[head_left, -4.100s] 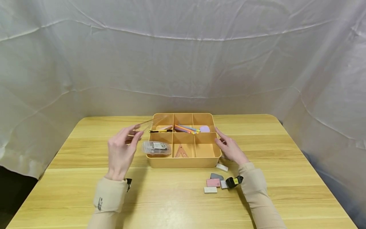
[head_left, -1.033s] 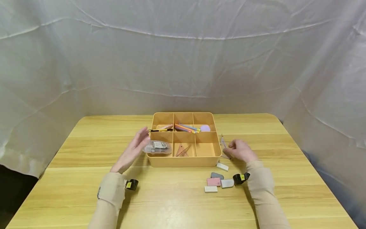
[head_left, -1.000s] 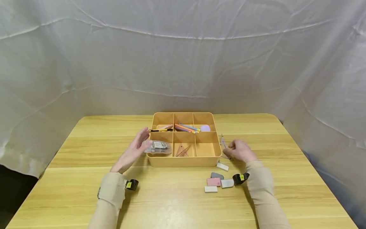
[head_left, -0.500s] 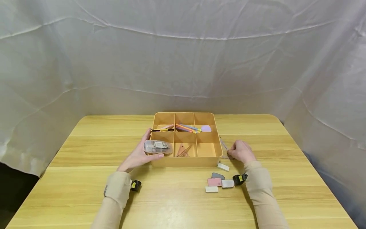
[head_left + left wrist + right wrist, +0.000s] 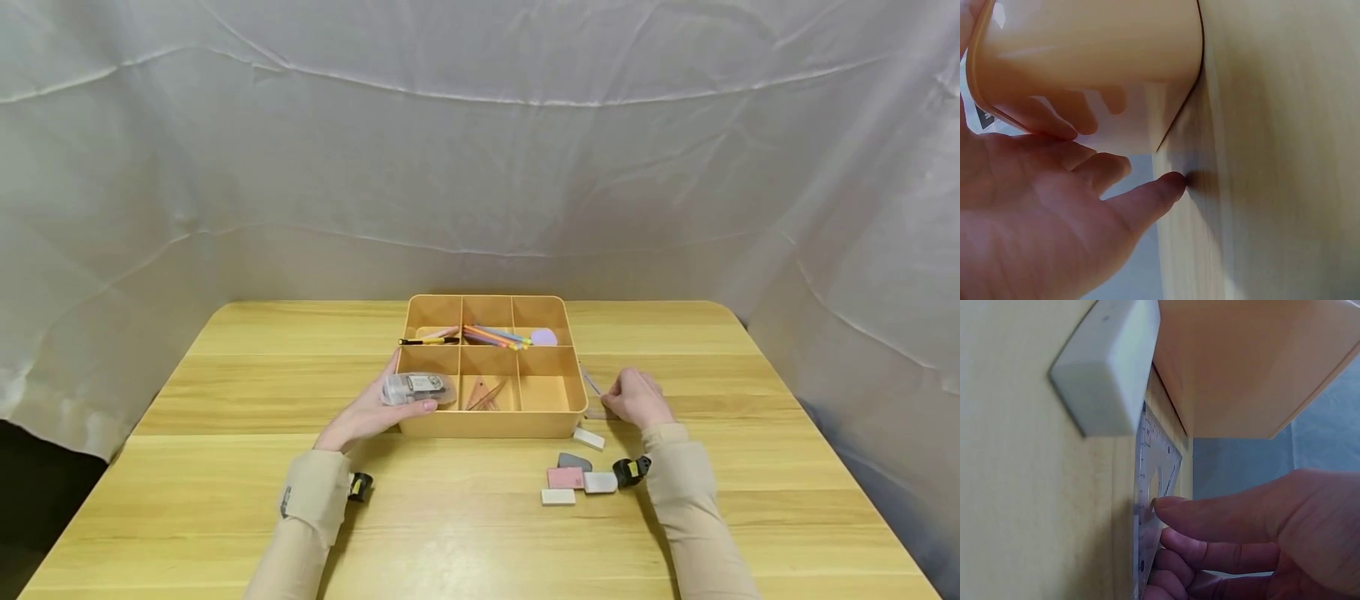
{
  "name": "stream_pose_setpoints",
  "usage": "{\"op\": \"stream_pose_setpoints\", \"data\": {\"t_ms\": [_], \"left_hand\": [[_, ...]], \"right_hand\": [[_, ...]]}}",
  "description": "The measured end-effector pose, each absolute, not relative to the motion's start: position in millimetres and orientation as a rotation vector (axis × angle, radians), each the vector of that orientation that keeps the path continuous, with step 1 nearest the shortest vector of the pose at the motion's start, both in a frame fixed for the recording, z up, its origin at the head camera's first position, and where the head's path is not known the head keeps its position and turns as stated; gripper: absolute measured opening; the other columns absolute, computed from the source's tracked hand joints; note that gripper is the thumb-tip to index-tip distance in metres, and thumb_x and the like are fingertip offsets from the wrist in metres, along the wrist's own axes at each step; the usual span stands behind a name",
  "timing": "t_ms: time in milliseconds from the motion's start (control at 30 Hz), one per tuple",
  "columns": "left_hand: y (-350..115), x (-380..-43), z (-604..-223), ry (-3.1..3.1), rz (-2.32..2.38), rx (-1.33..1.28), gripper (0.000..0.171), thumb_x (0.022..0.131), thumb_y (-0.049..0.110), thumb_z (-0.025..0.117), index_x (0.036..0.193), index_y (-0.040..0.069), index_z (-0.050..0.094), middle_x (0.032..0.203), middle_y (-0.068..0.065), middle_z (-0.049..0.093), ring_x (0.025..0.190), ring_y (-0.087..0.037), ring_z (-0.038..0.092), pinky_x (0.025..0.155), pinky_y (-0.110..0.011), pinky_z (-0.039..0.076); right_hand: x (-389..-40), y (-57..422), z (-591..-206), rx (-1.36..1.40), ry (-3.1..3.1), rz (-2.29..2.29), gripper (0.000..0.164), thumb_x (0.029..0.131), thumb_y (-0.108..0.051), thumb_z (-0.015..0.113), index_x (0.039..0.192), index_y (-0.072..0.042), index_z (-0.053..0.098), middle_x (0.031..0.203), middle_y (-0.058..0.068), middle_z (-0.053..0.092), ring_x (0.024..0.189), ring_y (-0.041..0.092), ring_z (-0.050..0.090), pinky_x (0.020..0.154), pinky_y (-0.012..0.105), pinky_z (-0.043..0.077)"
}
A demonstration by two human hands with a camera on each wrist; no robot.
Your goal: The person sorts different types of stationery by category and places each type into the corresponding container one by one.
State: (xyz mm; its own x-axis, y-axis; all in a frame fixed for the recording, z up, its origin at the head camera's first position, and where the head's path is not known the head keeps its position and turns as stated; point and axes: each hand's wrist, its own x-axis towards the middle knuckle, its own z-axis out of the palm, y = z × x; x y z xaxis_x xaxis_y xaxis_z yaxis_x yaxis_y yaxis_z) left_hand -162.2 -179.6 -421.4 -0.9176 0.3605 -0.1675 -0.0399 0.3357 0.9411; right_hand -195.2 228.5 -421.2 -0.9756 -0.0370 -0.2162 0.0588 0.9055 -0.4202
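My left hand (image 5: pixel 375 410) lies against the left side of a yellow-orange divided box (image 5: pixel 487 425), its fairly straight thumb along the front-left corner. A clear rounded plastic container (image 5: pixel 408 388) with a white label lies in the front-left compartment, jutting over the rim. On the table at the box's right side, my right hand (image 5: pixel 637 398) pinches a clear set square (image 5: pixel 1154 469) with printed scales, thumb on its face, other fingers curled at its edge. Other clear brownish set squares (image 5: pixel 483 395) lie in the front-middle compartment.
Back compartments hold a black-yellow pen (image 5: pixel 431 340), several coloured pens (image 5: pixel 495 336) and a lilac rounded piece (image 5: pixel 543 337). A white eraser (image 5: pixel 588 439) sits near the front-right corner. Pink (image 5: pixel 565 478), grey (image 5: pixel 574 462) and white (image 5: pixel 600 482) erasers lie before it. A curtain (image 5: pixel 480 167) hangs behind.
A set square held by my left hand went into the front-middle compartment, and that hand came to the box's left side. My right hand left the box's right rim for the set square beside it.
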Motion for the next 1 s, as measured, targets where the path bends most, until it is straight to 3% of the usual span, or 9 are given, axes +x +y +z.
{"op": "stream_pose_setpoints", "data": {"t_ms": [200, 433, 567, 700, 833, 1000], "left_hand": [[-178, -162, -421, 2.252, 1.619, 0.299, 0.117, 0.090, 0.027, 0.076, 0.161, 0.011, -0.016, 0.145, -0.025, 0.055, 0.141, -0.042, 0.047, 0.125, -0.060, 0.020], [-178, -163, -421, 2.279, 1.591, 0.308, 0.116, 0.090, 0.028, 0.077, 0.161, 0.011, -0.013, 0.143, -0.023, 0.057, 0.139, -0.041, 0.049, 0.124, -0.060, 0.024], [-178, -163, -421, 2.269, 1.600, 0.302, 0.116, 0.090, 0.028, 0.077, 0.162, 0.011, -0.012, 0.144, -0.024, 0.056, 0.139, -0.042, 0.049, 0.124, -0.059, 0.024], [-178, -164, -421, 2.248, 1.635, 0.340, 0.114, 0.090, 0.024, 0.077, 0.162, 0.011, -0.011, 0.145, -0.026, 0.054, 0.137, -0.042, 0.051, 0.123, -0.059, 0.026], [-178, -164, -421, 2.222, 1.663, 0.373, 0.112, 0.090, 0.020, 0.076, 0.162, 0.012, -0.010, 0.146, -0.027, 0.053, 0.135, -0.042, 0.053, 0.122, -0.058, 0.028], [-179, -163, -421, 2.204, 1.680, 0.418, 0.110, 0.091, 0.018, 0.075, 0.163, 0.013, -0.008, 0.147, -0.027, 0.052, 0.134, -0.041, 0.055, 0.121, -0.057, 0.032]], "right_hand": [[-195, 229, -422, -0.002, 2.863, -0.639, 0.009, 0.089, -0.005, 0.065, 0.085, 0.002, 0.069, 0.089, 0.018, 0.070, 0.078, 0.026, 0.060, 0.072, 0.041, 0.052], [-195, 229, -425, -0.010, 2.882, -0.627, 0.019, 0.092, -0.011, 0.065, 0.100, 0.006, 0.066, 0.100, 0.024, 0.069, 0.087, 0.032, 0.063, 0.080, 0.047, 0.054], [-195, 227, -425, 0.002, 2.868, -0.648, 0.028, 0.094, -0.026, 0.065, 0.086, 0.001, 0.066, 0.084, 0.016, 0.066, 0.076, 0.025, 0.057, 0.066, 0.036, 0.048], [-194, 223, -426, 0.010, 2.854, -0.661, 0.041, 0.087, -0.041, 0.071, 0.070, -0.005, 0.060, 0.072, 0.008, 0.057, 0.065, 0.018, 0.049, 0.055, 0.027, 0.039], [-193, 219, -426, 0.007, 2.846, -0.640, 0.042, 0.080, -0.040, 0.079, 0.074, -0.002, 0.063, 0.081, 0.014, 0.060, 0.069, 0.021, 0.051, 0.056, 0.028, 0.043], [-191, 218, -424, -0.009, 2.862, -0.592, 0.043, 0.078, -0.036, 0.083, 0.085, 0.004, 0.067, 0.094, 0.021, 0.062, 0.080, 0.027, 0.054, 0.066, 0.036, 0.048]]}}
